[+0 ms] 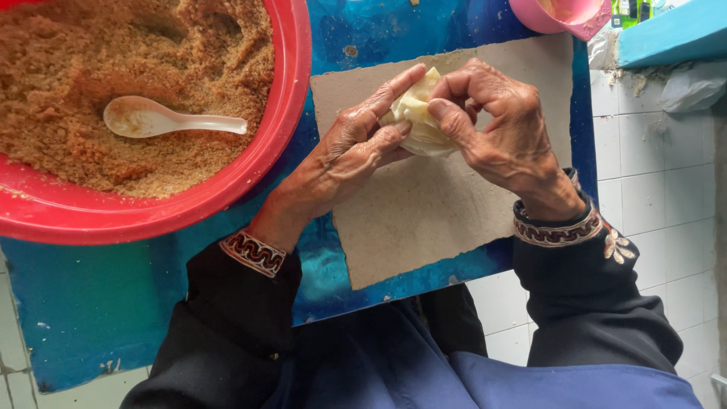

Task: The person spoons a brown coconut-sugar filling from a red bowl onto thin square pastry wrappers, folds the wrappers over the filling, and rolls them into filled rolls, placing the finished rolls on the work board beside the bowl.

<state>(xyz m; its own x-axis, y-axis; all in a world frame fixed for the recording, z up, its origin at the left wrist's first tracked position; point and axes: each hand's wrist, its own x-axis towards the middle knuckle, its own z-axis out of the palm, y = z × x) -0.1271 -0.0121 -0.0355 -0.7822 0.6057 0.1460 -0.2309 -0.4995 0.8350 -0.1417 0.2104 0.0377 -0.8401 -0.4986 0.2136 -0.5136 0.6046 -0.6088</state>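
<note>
Both my hands hold a pale yellow folded dough wrapper (421, 121) above a grey cardboard sheet (424, 220). My left hand (356, 151) cups the wrapper from the left, with its index finger stretched along the top. From the right, my right hand (496, 125) pinches the wrapper's folds between thumb and fingers. Whatever is inside the wrapper is hidden. A large red bowl (284, 113) of brown crumbly filling (91, 53) stands to the left, with a white spoon (163, 120) lying in the filling.
The cardboard sheet lies on a low blue table (98, 310). A pink cup (564, 17) stands at the table's far edge. White tiled floor (651, 197) lies to the right, with a turquoise ledge (674, 34) at top right. My dark sleeves and blue apron fill the bottom.
</note>
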